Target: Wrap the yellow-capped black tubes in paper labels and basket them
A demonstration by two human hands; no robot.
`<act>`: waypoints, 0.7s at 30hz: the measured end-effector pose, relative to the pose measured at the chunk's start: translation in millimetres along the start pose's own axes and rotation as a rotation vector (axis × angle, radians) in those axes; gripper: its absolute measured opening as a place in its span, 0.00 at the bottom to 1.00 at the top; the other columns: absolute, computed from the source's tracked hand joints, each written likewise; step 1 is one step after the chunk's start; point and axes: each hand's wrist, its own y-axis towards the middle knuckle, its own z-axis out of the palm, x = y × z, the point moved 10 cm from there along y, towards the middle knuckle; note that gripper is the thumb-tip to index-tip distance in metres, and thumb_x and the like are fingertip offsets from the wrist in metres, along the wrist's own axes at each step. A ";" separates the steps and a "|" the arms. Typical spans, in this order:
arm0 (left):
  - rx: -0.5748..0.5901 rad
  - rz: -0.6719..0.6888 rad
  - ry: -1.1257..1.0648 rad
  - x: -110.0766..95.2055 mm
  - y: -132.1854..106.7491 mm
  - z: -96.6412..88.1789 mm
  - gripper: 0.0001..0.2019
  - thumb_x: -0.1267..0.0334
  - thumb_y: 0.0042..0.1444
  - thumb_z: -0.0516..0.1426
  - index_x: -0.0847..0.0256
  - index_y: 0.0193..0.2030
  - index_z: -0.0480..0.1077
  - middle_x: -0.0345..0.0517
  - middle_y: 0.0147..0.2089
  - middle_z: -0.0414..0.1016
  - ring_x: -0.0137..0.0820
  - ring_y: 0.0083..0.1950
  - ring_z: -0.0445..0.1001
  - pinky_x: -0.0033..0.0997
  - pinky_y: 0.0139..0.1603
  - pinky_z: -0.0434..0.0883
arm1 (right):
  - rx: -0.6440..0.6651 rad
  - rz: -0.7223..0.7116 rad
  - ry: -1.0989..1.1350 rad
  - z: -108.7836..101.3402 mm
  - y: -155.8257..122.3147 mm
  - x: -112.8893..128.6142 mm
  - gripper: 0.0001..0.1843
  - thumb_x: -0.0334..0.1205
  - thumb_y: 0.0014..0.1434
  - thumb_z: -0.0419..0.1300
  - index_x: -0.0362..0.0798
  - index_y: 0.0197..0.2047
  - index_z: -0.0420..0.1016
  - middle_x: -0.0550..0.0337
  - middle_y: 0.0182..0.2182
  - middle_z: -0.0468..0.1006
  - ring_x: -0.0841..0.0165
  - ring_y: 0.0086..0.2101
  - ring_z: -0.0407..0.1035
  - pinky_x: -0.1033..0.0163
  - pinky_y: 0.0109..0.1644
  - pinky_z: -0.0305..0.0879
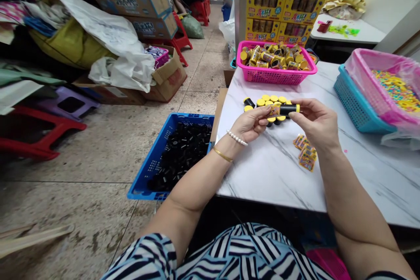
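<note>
My left hand (251, 123), with a pearl bracelet at the wrist, pinches a small printed label (274, 110) between thumb and fingers. The label lies against one end of a small black tube (288, 110) with a yellow cap. My right hand (316, 120) grips that tube at its capped end with thumb and fingertips. Just behind and below the hands, several similar yellow-capped tubes (274, 98) stand in a cluster on the table, partly hidden. A loose pile of printed labels (306, 155) lies on the tabletop by my right forearm.
A pink basket (277, 78) of labelled tubes stands at the table's back. To the right are a blue basket (361, 105) and a pink one (390, 92) with colourful pieces. A blue crate (144, 179) of black parts sits left of the marble-patterned table (262, 179).
</note>
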 end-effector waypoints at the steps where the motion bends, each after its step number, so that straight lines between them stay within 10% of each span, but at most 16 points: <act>1: -0.007 0.001 0.003 -0.1 0.3 -0.7 0.01 0.73 0.62 0.64 0.68 0.38 0.78 0.42 0.30 0.77 0.12 0.17 0.58 0.11 0.14 0.46 | -0.010 -0.017 -0.025 0.0 -0.9 2.9 0.17 0.39 0.53 0.74 0.52 0.47 0.82 0.57 0.45 0.85 0.60 0.45 0.82 0.49 0.57 0.80; 12: 0.000 0.060 0.024 0.5 6.4 -2.2 0.05 0.70 0.59 0.67 0.68 0.35 0.76 0.41 0.30 0.76 0.12 0.18 0.57 0.13 0.15 0.45 | -0.017 -0.154 -0.180 10.5 -12.2 19.7 0.14 0.38 0.57 0.70 0.53 0.47 0.81 0.53 0.52 0.79 0.60 0.49 0.80 0.52 0.53 0.82; 21: -0.141 0.492 0.346 -40.5 -11.9 -9.4 0.25 0.58 0.46 0.76 0.61 0.50 0.79 0.43 0.42 0.80 0.22 0.35 0.74 0.19 0.29 0.64 | 0.007 -0.058 -0.043 5.5 -6.4 5.5 0.19 0.42 0.55 0.75 0.53 0.51 0.83 0.58 0.44 0.86 0.62 0.42 0.82 0.50 0.54 0.80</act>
